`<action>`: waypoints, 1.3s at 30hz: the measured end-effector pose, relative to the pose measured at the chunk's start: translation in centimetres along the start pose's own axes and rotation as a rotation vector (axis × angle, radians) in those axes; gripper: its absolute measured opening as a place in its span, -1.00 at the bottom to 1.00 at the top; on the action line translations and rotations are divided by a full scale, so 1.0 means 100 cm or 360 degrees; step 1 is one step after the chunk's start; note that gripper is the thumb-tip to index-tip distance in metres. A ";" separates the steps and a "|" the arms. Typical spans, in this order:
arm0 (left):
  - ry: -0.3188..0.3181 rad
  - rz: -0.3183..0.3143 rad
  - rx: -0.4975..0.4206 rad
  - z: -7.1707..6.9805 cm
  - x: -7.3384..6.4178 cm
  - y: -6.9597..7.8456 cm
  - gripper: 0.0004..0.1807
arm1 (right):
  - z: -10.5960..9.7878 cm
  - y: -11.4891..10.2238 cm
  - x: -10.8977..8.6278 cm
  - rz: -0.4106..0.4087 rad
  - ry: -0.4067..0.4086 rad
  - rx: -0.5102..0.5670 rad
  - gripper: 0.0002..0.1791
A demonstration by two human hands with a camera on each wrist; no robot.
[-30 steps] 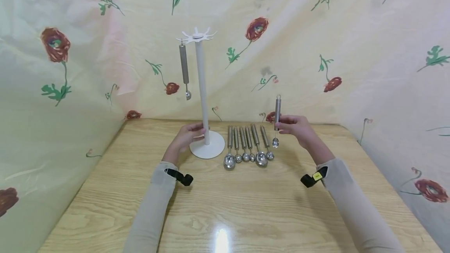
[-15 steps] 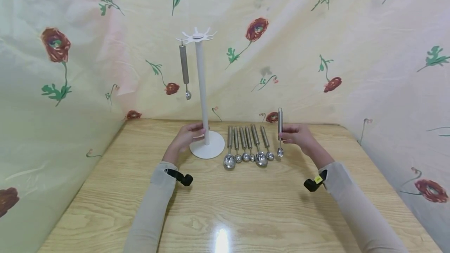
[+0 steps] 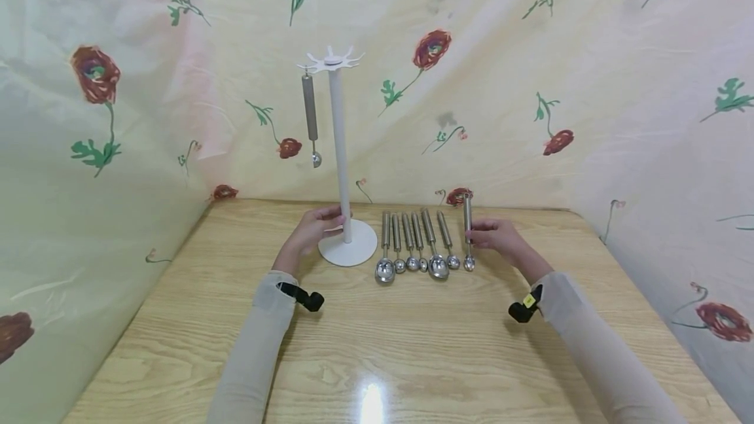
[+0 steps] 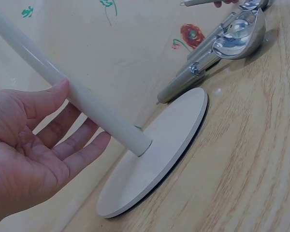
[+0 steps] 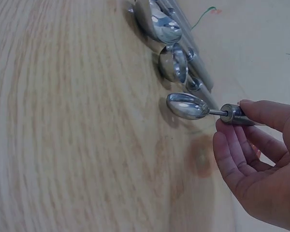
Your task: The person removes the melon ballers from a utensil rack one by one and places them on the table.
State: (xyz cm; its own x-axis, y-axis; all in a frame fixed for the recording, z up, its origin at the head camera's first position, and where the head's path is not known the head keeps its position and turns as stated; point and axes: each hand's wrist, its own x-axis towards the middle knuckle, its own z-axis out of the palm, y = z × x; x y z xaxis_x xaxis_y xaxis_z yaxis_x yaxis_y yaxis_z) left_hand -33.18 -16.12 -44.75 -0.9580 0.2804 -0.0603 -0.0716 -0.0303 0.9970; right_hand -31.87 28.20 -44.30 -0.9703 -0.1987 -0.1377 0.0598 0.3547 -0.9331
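My left hand (image 3: 315, 228) holds the white rack's pole (image 4: 99, 108) low down, thumb on the near side and fingers behind. The round base (image 4: 183, 118) of this rack rests on the table. From an arm at its top hangs a steel scoop (image 3: 310, 110), bowl down. My right hand (image 5: 266, 164) pinches a melon baller (image 5: 188, 105) by its steel handle, between thumb and fingers. Its small oval bowl points toward the front, close over the wood, at the right end of a row of steel scoops (image 3: 438, 267).
The row holds several scoops with larger and smaller bowls, lying side by side with handles toward the back. A flowered cloth (image 3: 506, 84) hangs behind and at both sides of the wooden table (image 3: 377, 339).
My right hand has lowered the melon baller and moved it slightly right, bringing its bowl down beside the row. The left hand stays on the pole.
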 end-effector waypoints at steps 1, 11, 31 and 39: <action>0.0000 -0.0002 0.0000 0.000 0.000 0.000 -0.54 | 0.001 0.001 0.001 0.0002 0.0001 -0.0001 -0.39; -0.0023 -0.0010 -0.0036 -0.001 0.000 0.000 -0.54 | 0.008 0.011 0.009 0.0013 0.0033 0.0024 -0.41; -0.0010 -0.0014 -0.0021 -0.001 0.000 0.000 -0.54 | 0.025 0.003 0.011 0.0136 0.0083 -0.0102 -0.47; -0.0017 -0.0010 -0.0019 -0.001 0.000 0.000 -0.54 | 0.029 -0.003 0.011 0.0144 0.0138 -0.0276 -0.50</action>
State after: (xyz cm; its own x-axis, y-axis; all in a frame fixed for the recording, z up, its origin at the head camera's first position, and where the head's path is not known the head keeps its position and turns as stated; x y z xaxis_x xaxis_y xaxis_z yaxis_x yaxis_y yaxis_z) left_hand -33.15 -16.19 -44.71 -0.9544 0.2911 -0.0661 -0.0811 -0.0396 0.9959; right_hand -32.30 25.22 -45.12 -0.9797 -0.0823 -0.1826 0.1139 0.5208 -0.8460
